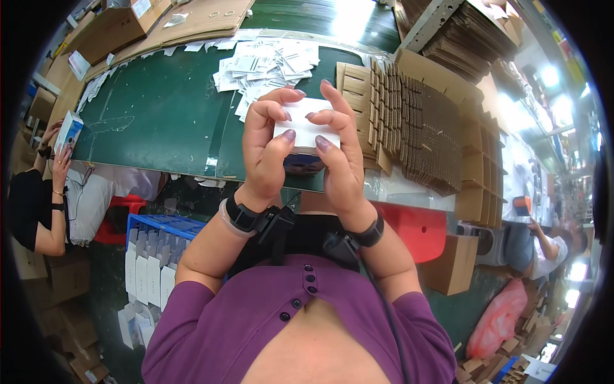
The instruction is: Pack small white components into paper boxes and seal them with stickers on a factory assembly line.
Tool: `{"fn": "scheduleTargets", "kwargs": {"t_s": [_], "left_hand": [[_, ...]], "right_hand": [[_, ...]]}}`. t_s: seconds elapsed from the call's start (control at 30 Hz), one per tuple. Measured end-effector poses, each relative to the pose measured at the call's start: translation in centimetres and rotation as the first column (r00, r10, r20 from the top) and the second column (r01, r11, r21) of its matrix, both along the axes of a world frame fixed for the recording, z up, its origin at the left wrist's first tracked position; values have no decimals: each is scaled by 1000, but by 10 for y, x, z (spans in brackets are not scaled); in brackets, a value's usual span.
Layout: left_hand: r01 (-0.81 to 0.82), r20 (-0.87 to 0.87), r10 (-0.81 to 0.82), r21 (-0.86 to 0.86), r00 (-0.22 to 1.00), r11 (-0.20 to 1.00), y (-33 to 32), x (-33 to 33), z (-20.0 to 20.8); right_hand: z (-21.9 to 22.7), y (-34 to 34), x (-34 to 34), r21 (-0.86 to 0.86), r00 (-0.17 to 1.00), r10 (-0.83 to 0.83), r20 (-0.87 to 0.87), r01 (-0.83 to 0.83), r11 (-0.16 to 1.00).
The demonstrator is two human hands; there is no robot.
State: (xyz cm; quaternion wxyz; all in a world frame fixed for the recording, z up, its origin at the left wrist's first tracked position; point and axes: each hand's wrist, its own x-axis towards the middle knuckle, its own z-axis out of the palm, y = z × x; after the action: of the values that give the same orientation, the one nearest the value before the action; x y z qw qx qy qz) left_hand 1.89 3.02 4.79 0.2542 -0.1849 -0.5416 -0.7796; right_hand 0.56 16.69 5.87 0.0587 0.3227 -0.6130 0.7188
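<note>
Between my two hands I hold a small carton (306, 131) with a white top and a dark blue printed side, above the near edge of the green table. My left hand (265, 131) grips its left side, thumb and index fingertip on the white top. On the opposite side my right hand (342, 141) grips it the same way, fingers curled over the top. What lies under the carton is hidden. Just beyond my hands spreads a loose heap of white printed paper slips (268, 64). Folded cardboard dividers (409, 118) stand in a packed row right of my right hand.
An opened-out grid divider (480, 169) is at the right end of the table (153, 121). Below left, a blue crate (163, 224) holds white cartons (147, 275). A red stool (412, 230) and a brown box (451, 262) stand right. At far left a co-worker's hands (61, 160) hold a blue-and-white box.
</note>
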Motion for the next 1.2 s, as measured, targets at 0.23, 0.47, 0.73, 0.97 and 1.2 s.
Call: {"fn": "scheduleTargets", "kwargs": {"t_s": [0.23, 0.47, 0.73, 0.97, 1.2], "left_hand": [[-42, -5, 42, -31, 999, 999, 1, -3, -3], [-68, -11, 67, -45, 998, 997, 0, -3, -3], [-81, -8, 81, -38, 997, 996, 4, -5, 0], [-96, -10, 96, -79, 995, 992, 2, -4, -2], [-67, -5, 67, -29, 998, 997, 2, -1, 3]], "right_hand": [[-10, 0, -6, -53, 999, 15, -34, -17, 998], [-8, -7, 1, -106, 984, -24, 179, 43, 993], [-7, 2, -8, -94, 981, 73, 177, -57, 994], [-8, 2, -8, -183, 959, 173, 223, -134, 974], [-10, 3, -9, -129, 973, 164, 161, -144, 981]]}}
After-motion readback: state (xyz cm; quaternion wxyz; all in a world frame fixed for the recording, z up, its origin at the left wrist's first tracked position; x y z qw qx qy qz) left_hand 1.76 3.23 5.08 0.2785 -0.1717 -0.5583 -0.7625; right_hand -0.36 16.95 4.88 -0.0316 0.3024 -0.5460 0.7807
